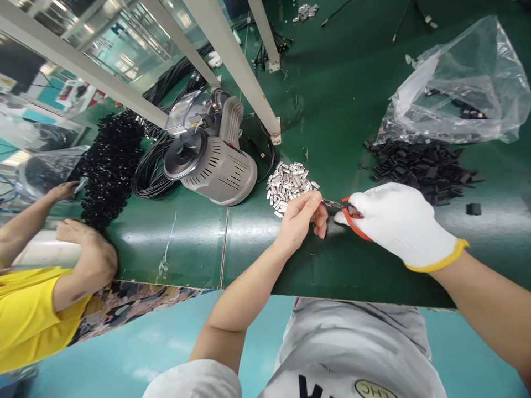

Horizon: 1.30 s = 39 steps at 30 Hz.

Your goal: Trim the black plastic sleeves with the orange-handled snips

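Green bench [174, 243], silver metal clips [288, 185] heaped just beyond left hand [297, 221]. Left hand pinches small part [324, 203] (too small to tell) at tip of orange-handled snips [352, 218], whose long axis points left from gloved right hand [394, 224], closed round handles.

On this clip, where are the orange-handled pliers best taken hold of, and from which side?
By the orange handles, coming from the right, as the gloved right hand does: the handles spread toward that side, giving room for a palm. The metal tips point left toward the bare left hand, whose fingers sit close to them, so that end is best left free.
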Each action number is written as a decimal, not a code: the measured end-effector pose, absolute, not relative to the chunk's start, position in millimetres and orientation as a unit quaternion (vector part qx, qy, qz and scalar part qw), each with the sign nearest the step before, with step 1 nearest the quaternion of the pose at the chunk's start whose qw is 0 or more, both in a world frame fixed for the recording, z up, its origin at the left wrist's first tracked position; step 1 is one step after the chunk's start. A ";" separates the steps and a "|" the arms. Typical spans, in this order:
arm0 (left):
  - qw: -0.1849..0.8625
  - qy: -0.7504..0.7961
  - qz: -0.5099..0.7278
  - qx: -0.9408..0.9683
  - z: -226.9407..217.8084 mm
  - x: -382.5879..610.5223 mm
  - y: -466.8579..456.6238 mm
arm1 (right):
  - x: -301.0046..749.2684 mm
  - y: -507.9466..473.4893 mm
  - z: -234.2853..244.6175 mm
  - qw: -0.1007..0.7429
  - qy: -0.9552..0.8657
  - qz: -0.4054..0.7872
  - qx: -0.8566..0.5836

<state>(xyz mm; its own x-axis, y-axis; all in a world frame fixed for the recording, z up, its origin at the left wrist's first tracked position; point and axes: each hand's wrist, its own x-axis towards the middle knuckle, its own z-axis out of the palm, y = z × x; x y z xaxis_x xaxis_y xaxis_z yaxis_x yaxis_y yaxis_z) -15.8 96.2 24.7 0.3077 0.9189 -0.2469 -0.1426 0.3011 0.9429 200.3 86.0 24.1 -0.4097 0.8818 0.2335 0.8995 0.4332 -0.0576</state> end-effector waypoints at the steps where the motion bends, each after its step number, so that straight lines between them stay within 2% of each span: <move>1: 0.680 0.442 0.388 0.438 24.9 -15.9 96.6 | 199.6 85.9 23.9 0.117 -0.839 -0.042 -0.530; 21: 0.666 0.466 0.373 0.446 25.6 -18.4 99.4 | 194.8 87.3 34.0 0.090 -0.857 -0.061 -0.503; 39: 0.690 0.485 0.339 0.417 21.3 -17.4 101.1 | 199.0 83.8 21.9 0.111 -0.848 -0.060 -0.514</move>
